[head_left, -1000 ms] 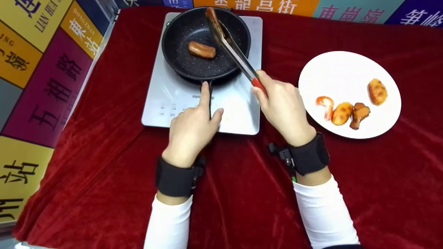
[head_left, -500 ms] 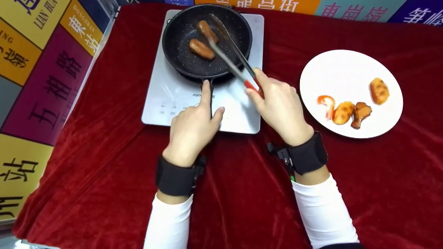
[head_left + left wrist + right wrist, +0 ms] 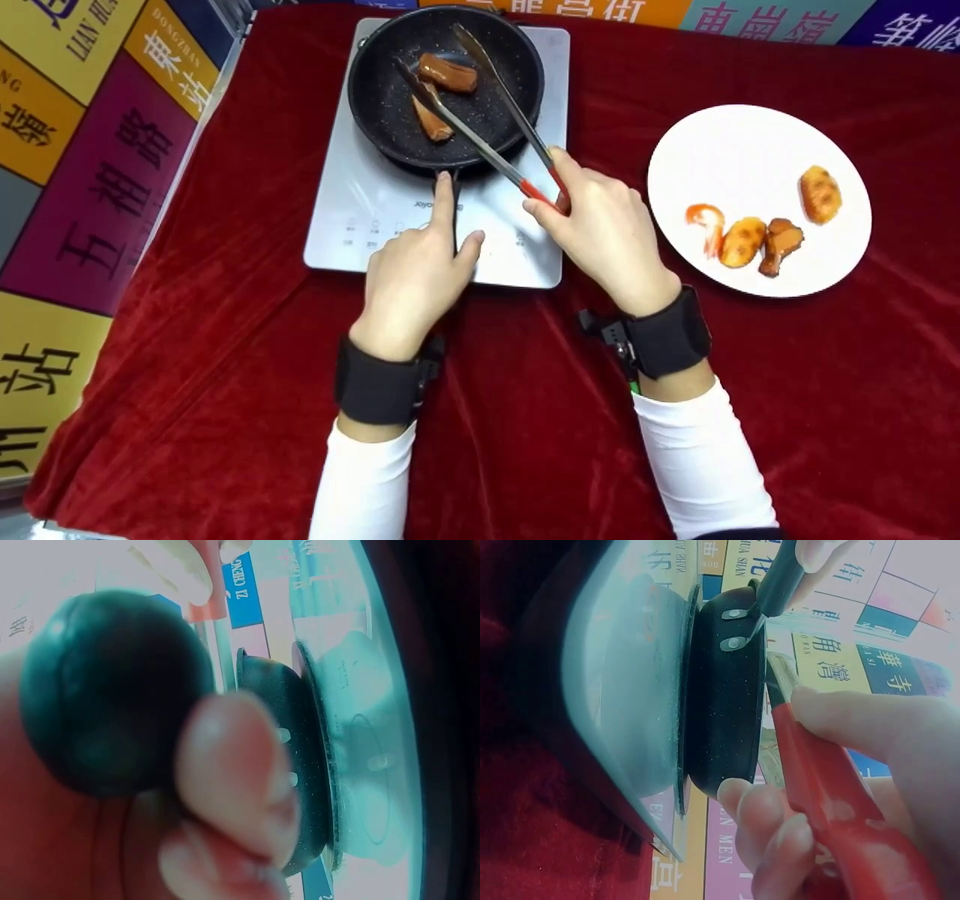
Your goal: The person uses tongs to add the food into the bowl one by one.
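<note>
My left hand (image 3: 412, 277) grips the black handle (image 3: 112, 690) of a frying pan (image 3: 382, 139), its index finger stretched along the handle toward the rim. With my right hand (image 3: 604, 221) I hold metal tongs (image 3: 487, 152) by their red grips (image 3: 810, 765). Their arms are spread wide over the pan. Two brown sausage pieces lie in the pan: one sausage (image 3: 450, 73) lies crosswise at the back, and the other sausage (image 3: 435, 126) slants below it. One tong arm passes over the lower piece; whether it touches is unclear.
Beneath the pan is a silver induction cooker (image 3: 345, 210). To the right, a white plate (image 3: 727, 150) bears a shrimp (image 3: 709, 217), a small drumstick-like piece (image 3: 784, 240) and two browned ovals. A red cloth (image 3: 225, 337) covers the table, with lettered panels behind.
One second ago the tongs held a sausage piece raised over the pan's far side. That piece now lies in the pan, the tongs have spread apart, and both pieces have turned. My left hand stays put.
</note>
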`<state>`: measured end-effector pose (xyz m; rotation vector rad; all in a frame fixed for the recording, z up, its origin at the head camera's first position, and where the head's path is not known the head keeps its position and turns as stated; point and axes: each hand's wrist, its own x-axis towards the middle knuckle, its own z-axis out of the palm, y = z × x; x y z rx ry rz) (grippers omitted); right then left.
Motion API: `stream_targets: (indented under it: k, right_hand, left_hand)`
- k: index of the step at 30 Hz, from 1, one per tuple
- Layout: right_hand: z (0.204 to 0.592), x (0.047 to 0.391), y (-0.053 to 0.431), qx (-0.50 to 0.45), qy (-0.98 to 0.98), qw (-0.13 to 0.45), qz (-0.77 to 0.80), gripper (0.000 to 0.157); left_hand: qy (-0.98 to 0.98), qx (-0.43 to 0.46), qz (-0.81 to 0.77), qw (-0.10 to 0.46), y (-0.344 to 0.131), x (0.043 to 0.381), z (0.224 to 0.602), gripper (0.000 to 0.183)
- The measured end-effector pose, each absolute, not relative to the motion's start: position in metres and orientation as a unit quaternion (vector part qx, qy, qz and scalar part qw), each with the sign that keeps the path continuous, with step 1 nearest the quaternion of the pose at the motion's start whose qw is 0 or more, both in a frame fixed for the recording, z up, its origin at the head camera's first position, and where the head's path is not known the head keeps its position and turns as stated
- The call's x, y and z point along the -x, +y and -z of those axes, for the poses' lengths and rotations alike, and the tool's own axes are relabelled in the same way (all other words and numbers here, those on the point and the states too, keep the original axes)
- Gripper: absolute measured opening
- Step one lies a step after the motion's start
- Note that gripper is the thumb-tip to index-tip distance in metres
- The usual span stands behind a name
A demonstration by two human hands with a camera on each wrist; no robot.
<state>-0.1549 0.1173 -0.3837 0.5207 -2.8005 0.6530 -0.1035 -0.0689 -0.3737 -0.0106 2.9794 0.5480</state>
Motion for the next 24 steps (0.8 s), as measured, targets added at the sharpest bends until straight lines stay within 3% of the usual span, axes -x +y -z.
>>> stream_targets:
  k: [24]
  right_hand:
    - [0.370,0.146,0.135,-0.172,-0.947,0.130,-0.237,0.046]
  left_hand:
    - [0.980,0.006,-0.187,0.072,-0.069,0.104,0.371,0.073]
